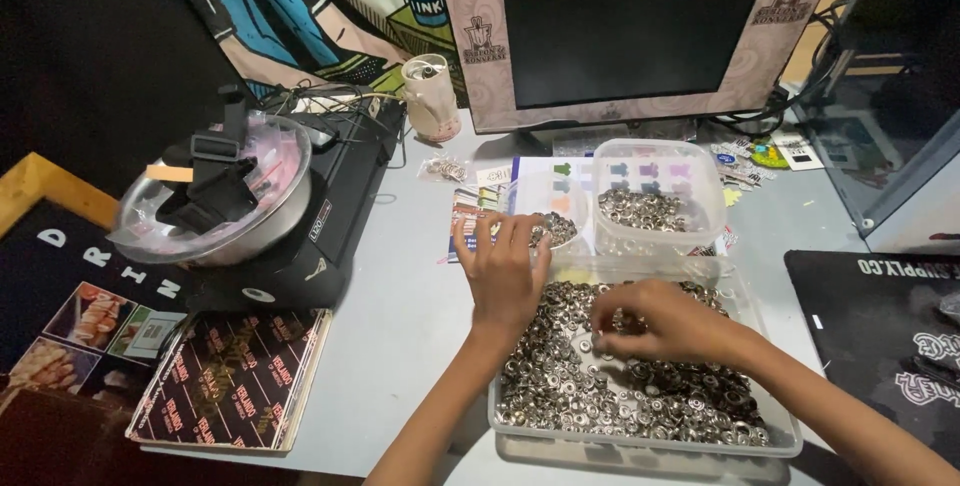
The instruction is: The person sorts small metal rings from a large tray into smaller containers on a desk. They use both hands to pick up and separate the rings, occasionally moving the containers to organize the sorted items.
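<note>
The left hand lies palm down with its fingers spread and slack, gripping nothing that shows; its heel rests over the far-left corner of a shallow clear plastic tray, and its fingertips reach forward to the rim of a small white bowl. The forearm runs back and down toward the lower edge of the view, slightly bent at the wrist.

The right hand sits just to the right of the left, knuckles up and fingers curled down into the heap of metal rings that fills the tray. The fingertips are bunched together among the pieces, but whether they pinch one cannot be told. Its forearm angles off to the lower right.

The rings are small, round and silvery, shiny and loosely piled, many with a hole through the middle. A few more lie in the white bowl beyond the left fingertips. Ahead of the right hand stands a clear square plastic tub, rounded at the corners, with a thinner layer of the same pieces. All of it rests on a smooth pale grey table
</note>
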